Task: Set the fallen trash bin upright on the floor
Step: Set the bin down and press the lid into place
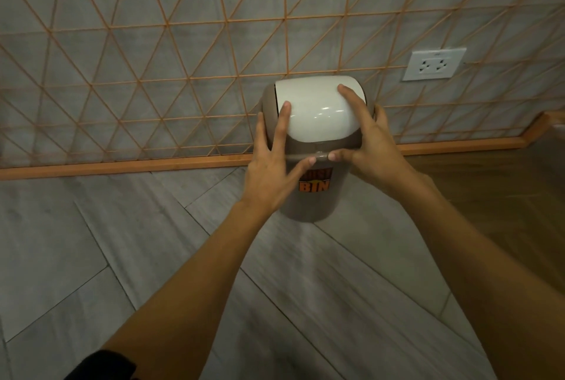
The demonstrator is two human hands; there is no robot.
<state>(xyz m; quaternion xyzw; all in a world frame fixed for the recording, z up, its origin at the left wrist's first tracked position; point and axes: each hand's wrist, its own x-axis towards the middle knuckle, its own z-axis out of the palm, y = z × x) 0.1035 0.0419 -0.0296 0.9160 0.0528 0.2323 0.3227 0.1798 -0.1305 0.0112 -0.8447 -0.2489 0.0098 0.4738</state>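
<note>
A small grey-brown trash bin (315, 199) with a white swing lid (319, 110) and an orange "BIN" sticker stands upright on the grey tiled floor, close to the wall. My left hand (272, 165) clasps its left side, fingers spread over the lid's edge and thumb across the rim. My right hand (371, 144) clasps the right side, its index finger on the lid and its thumb on the front rim. The two thumbs nearly meet at the front. The bin's base looks to be resting on the floor.
Behind the bin rises a grey wall with an orange triangular lattice (189, 43) and an orange skirting (128, 167). A white double socket (434, 64) sits on the wall to the upper right. Wooden flooring (501, 190) begins at the right.
</note>
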